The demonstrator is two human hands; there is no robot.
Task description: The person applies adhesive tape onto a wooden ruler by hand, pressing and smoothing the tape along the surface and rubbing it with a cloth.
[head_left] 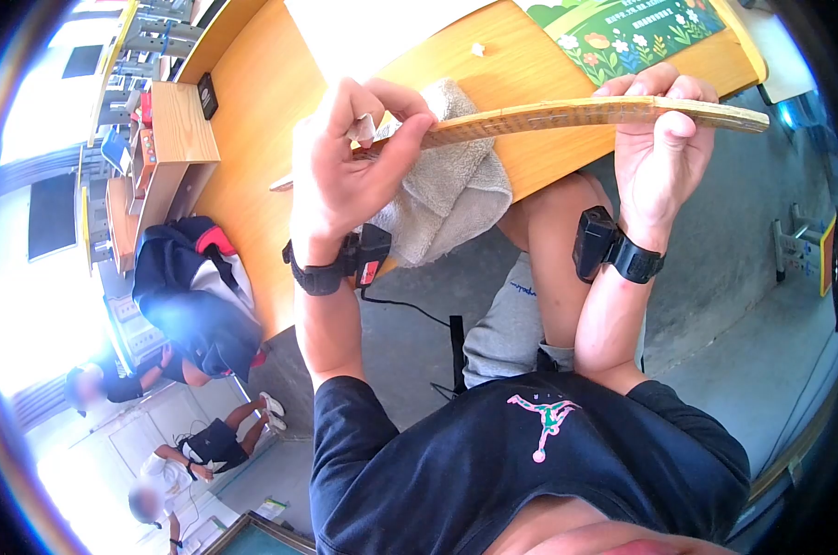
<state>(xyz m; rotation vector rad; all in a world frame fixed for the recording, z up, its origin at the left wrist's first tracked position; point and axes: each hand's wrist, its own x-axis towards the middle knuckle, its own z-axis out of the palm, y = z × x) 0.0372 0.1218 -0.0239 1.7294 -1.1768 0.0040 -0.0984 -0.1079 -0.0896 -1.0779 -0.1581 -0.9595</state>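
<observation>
We hold the curved wooden strip (pixel 548 114) above the edge of the desk (pixel 252 92): right hand (pixel 661 153), fingers gripping near one end; left hand (pixel 350 162), fingers closed around it, white scrap (pixel 363 129) among them. Even support should steady it.

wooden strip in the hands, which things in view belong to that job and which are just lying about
Likely part of the job:
wooden strip, in the left grip and right grip
white scrap at the left grip
grey cloth, probably

Apparently just lying about:
white sheet
green printed sheet
dark jacket
</observation>
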